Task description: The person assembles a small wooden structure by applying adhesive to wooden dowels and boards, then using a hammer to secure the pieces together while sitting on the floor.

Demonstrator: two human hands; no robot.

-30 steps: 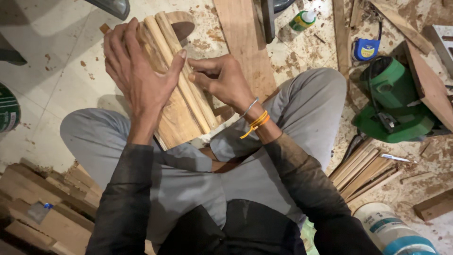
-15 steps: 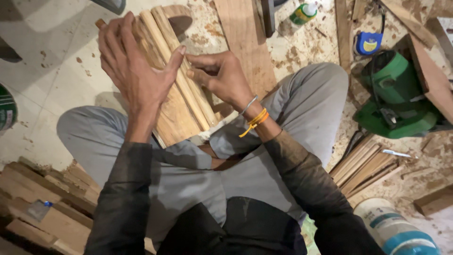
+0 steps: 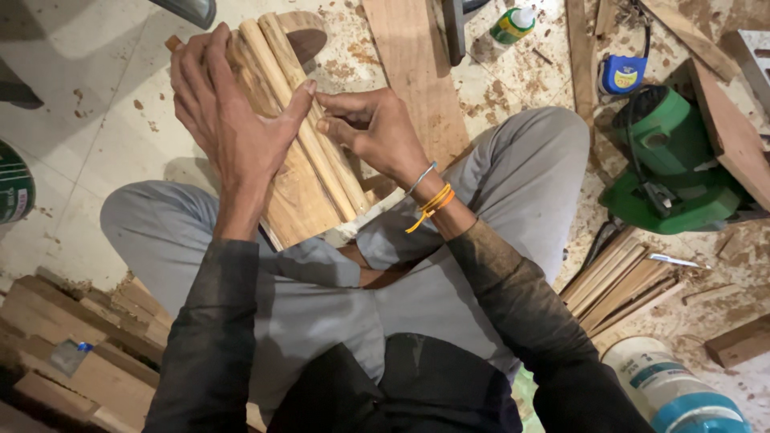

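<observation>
Wooden moulded panel rests on our lap, leaning away over the floor, with two rounded strips lying along its face. Our left hand is spread wide and flat over the upper part of the panel, thumb touching a strip. Our right hand is half curled, its fingertips pinching the strips from the side. Near our right knee stands a green power tool on the dusty floor
</observation>
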